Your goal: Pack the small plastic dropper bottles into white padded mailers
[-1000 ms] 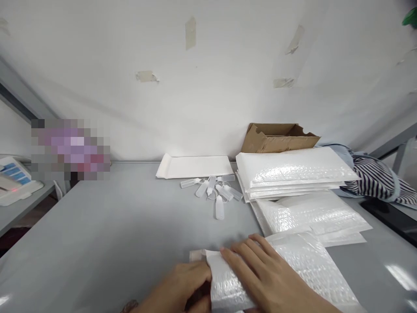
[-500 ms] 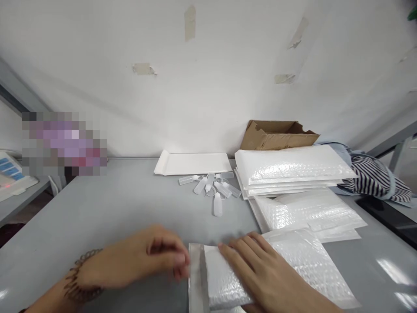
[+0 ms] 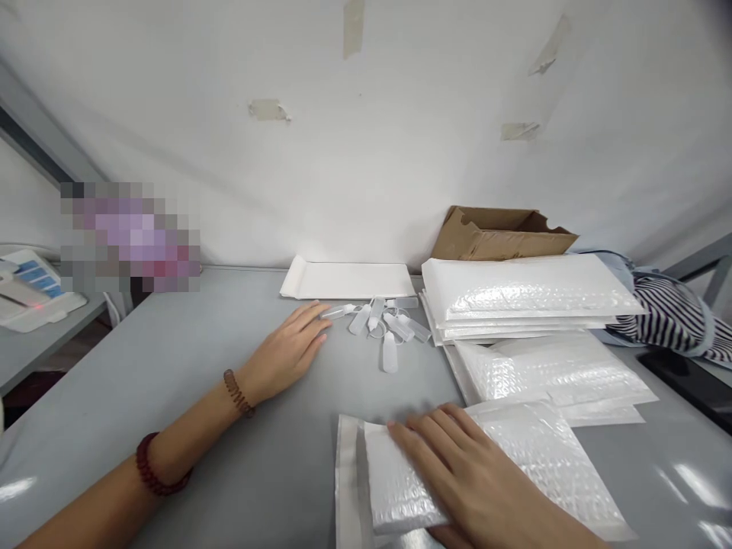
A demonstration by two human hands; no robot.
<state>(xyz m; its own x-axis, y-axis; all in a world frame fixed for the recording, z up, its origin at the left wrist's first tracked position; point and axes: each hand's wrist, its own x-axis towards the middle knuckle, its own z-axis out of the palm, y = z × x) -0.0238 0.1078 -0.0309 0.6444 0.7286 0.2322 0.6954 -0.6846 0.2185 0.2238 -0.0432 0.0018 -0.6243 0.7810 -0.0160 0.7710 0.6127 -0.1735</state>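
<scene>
My left hand (image 3: 289, 347) reaches over the table with its fingers apart. Its fingertips touch, or nearly touch, the end of the leftmost small clear plastic dropper bottle (image 3: 337, 311). Several more such bottles, some with thin loops at the cap, lie in a loose cluster (image 3: 390, 354) beside it. At the front, my right hand (image 3: 457, 465) grips a white bubble mailer (image 3: 394, 496), fingers across the top and thumb at the near edge, partly hidden. The mailer's flap strip (image 3: 348, 473) lies out to the left.
A stack of white bubble mailers (image 3: 526, 286) stands at the right, with more mailers (image 3: 560, 370) in front. Behind are a brown cardboard box (image 3: 503, 242) and a flat white mailer (image 3: 357, 280). A black phone-like object (image 3: 686, 381) and striped cloth (image 3: 666, 309) lie far right.
My left hand has moved forward and right from beside the mailer's flap to the dropper bottles, and its fingers have straightened. My right hand stays on the mailer. The view has shifted slightly.
</scene>
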